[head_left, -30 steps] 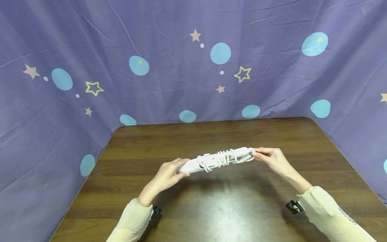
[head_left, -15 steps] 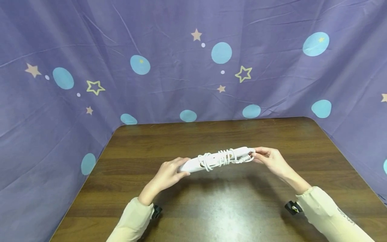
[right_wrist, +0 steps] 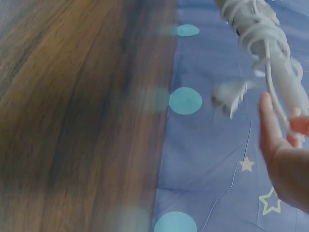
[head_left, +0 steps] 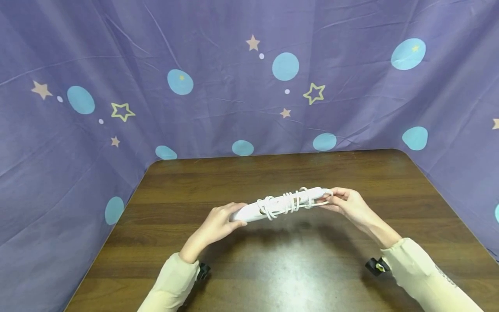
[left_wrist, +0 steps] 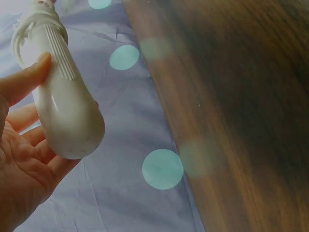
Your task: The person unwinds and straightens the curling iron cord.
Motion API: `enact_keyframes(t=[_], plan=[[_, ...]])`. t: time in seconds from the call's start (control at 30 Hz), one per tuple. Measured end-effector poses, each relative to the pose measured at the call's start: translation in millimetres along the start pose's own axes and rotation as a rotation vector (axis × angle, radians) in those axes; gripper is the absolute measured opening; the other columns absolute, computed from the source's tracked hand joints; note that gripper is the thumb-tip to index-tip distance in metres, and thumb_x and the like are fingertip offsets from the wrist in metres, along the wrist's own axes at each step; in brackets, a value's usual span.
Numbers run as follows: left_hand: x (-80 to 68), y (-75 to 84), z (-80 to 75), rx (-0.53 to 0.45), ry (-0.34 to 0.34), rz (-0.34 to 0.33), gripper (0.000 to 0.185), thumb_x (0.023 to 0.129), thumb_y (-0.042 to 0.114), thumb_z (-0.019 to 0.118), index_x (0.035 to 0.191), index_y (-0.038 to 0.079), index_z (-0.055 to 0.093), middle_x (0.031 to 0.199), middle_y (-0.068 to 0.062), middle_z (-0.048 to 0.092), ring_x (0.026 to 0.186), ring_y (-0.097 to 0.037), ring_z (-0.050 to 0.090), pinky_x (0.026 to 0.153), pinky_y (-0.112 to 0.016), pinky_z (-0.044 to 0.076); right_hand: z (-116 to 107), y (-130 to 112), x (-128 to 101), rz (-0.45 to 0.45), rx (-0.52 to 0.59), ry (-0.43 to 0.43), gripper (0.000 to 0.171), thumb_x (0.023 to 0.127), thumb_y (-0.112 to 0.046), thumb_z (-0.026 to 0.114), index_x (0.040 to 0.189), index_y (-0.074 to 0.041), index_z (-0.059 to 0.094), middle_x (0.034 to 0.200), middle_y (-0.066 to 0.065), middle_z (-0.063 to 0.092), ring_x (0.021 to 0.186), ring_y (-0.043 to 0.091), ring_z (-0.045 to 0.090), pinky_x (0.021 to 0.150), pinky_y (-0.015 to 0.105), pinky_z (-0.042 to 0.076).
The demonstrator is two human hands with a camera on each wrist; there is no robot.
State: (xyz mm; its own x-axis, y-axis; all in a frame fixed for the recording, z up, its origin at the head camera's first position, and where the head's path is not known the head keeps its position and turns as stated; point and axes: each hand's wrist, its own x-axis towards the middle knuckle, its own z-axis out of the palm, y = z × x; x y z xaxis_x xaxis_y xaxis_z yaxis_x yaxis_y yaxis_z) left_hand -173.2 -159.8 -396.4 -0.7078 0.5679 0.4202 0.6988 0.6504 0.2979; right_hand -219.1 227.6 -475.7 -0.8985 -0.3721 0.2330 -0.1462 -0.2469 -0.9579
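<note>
A white hair straightener is held above the table, tilted with its right end higher. Its white cord is wound round the middle in several loops. My left hand grips the rounded left end; in the left wrist view the thumb lies near a ribbed strip and the fingers curl behind. At the other end, my right hand pinches the cord where it leaves the straightener. A blurred white plug dangles in the right wrist view, beside the index finger.
The brown wooden table spreads below both hands. A purple curtain with stars and blue dots hangs behind and at the sides. A dark strap mount sits at the right wrist.
Near the right end, the cord has shifted: a strand now runs along the straightener to my right fingers, and a loop stands up. My left hand keeps its hold.
</note>
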Motion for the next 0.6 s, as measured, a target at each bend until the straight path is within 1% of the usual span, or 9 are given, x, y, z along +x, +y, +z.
enact_keyframes(t=[0.03, 0.1, 0.23, 0.33, 0.4, 0.47, 0.5, 0.57, 0.6], plan=[[0.4, 0.2, 0.0, 0.0, 0.009, 0.003, 0.043, 0.071, 0.022, 0.072, 0.109, 0.005, 0.061, 0.094, -0.006, 0.065, 0.074, -0.014, 0.059, 0.063, -0.03, 0.045, -6.3, 9.9, 1.8, 0.001, 0.081, -0.029, 0.018, 0.09, -0.003, 0.046, 0.103, 0.008, 0.052, 0.109, 0.023, 0.056, 0.102, 0.034, 0.055, 0.083, 0.041, 0.043], [0.9, 0.3, -0.3, 0.004, 0.03, 0.007, 0.042, 0.071, 0.02, 0.073, 0.108, 0.005, 0.061, 0.094, -0.006, 0.065, 0.075, -0.014, 0.06, 0.063, -0.031, 0.046, -13.8, 23.1, 4.2, 0.013, 0.174, -0.067, 0.02, 0.091, 0.003, 0.039, 0.108, 0.011, 0.046, 0.116, 0.03, 0.048, 0.107, 0.042, 0.049, 0.085, 0.047, 0.04], [1.0, -0.9, -0.8, 0.017, 0.069, 0.013, 0.042, 0.069, 0.018, 0.074, 0.107, 0.005, 0.062, 0.094, -0.007, 0.065, 0.079, -0.017, 0.061, 0.064, -0.033, 0.047, -14.7, 27.6, 3.5, 0.019, 0.168, -0.118, 0.027, 0.091, 0.003, 0.04, 0.117, 0.01, 0.04, 0.121, 0.031, 0.044, 0.109, 0.044, 0.046, 0.086, 0.047, 0.039], [0.2, -2.6, -0.7, 0.023, 0.08, 0.021, 0.042, 0.068, 0.018, 0.074, 0.107, 0.005, 0.062, 0.096, -0.007, 0.065, 0.083, -0.017, 0.062, 0.066, -0.033, 0.047, -10.4, 18.9, 1.8, -0.019, 0.116, -0.189, 0.031, 0.091, -0.001, 0.041, 0.121, 0.008, 0.041, 0.119, 0.027, 0.049, 0.107, 0.038, 0.05, 0.086, 0.043, 0.041], [-0.3, -3.5, -0.5, 0.018, 0.087, 0.028, 0.042, 0.068, 0.017, 0.075, 0.107, 0.005, 0.062, 0.096, -0.007, 0.065, 0.084, -0.017, 0.062, 0.066, -0.033, 0.047, -2.1, 4.9, -0.1, -0.028, 0.104, -0.213, 0.034, 0.09, -0.008, 0.045, 0.121, 0.005, 0.044, 0.115, 0.023, 0.054, 0.103, 0.034, 0.054, 0.085, 0.041, 0.042], [-0.7, -4.0, -0.2, 0.016, 0.094, 0.034, 0.043, 0.068, 0.017, 0.075, 0.107, 0.005, 0.062, 0.096, -0.006, 0.065, 0.084, -0.017, 0.062, 0.066, -0.033, 0.047, 7.9, -11.4, -1.9, -0.016, 0.099, -0.202, 0.034, 0.089, -0.012, 0.048, 0.119, 0.002, 0.047, 0.111, 0.018, 0.056, 0.1, 0.03, 0.057, 0.084, 0.038, 0.044], [-0.8, -4.0, -0.2, 0.011, 0.098, 0.038, 0.043, 0.067, 0.017, 0.075, 0.107, 0.005, 0.062, 0.096, -0.006, 0.065, 0.083, -0.016, 0.062, 0.065, -0.032, 0.047, 10.9, -17.6, -2.8, -0.01, 0.096, -0.195, 0.031, 0.09, -0.01, 0.045, 0.119, 0.001, 0.048, 0.111, 0.015, 0.057, 0.098, 0.027, 0.058, 0.083, 0.037, 0.044], [-0.8, -3.8, -0.2, 0.004, 0.105, 0.045, 0.043, 0.067, 0.017, 0.075, 0.107, 0.005, 0.062, 0.095, -0.005, 0.065, 0.083, -0.016, 0.061, 0.065, -0.032, 0.047, 20.4, -33.7, -4.9, 0.04, 0.064, -0.128, 0.029, 0.089, -0.013, 0.05, 0.116, -0.002, 0.051, 0.107, 0.009, 0.059, 0.094, 0.023, 0.06, 0.081, 0.034, 0.045], [-0.9, -3.5, -0.3, 0.003, 0.108, 0.048, 0.043, 0.067, 0.017, 0.075, 0.107, 0.006, 0.062, 0.095, -0.005, 0.065, 0.083, -0.016, 0.061, 0.065, -0.032, 0.047, 21.8, -38.2, -5.2, 0.059, 0.049, -0.108, 0.027, 0.089, -0.01, 0.048, 0.115, -0.003, 0.052, 0.106, 0.007, 0.059, 0.093, 0.021, 0.06, 0.081, 0.033, 0.046]])
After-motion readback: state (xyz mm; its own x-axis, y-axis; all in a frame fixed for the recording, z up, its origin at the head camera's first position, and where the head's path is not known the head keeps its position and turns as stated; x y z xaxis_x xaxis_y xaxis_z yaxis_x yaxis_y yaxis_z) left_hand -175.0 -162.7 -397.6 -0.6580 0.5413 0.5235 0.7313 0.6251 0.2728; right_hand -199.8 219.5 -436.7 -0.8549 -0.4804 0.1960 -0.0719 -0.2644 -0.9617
